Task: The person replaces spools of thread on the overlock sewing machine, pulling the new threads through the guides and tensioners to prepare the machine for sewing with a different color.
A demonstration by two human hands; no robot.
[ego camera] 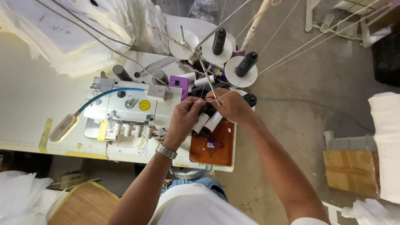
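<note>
A stack of cream fabric (62,37) lies at the far left of the white bench (25,104), where a yellow measuring tape strip (45,135) runs along the near edge. Just right of it stands a white overlock sewing machine (125,109), a blue-necked lamp (63,127) curving out over its left side.

The person's left hand (184,118), a metal wristwatch (166,151) on the wrist, is closed with thumb and fingertips pinched on a thin white thread (208,98) that stretches across to the right hand (231,106). That hand is also closed, fingers pinched on the same thread, so the strand is held taut between the two, just right of the machine and above a cluster of thread spools. Beneath the hands lie two white spools (207,122) tilted on their sides, resting on a brown board (213,148) at the bench's near right corner.

Beyond the hands, a thread stand carries white discs; a dark cone (218,41) sits upright on one and a second dark cone (246,63) on another. A purple box (178,83) sits just left of the hands. Thin threads (316,41) run far and right over the grey concrete floor (308,96). At the right edge, a cardboard box (352,171) sits beside more white fabric (385,141).
</note>
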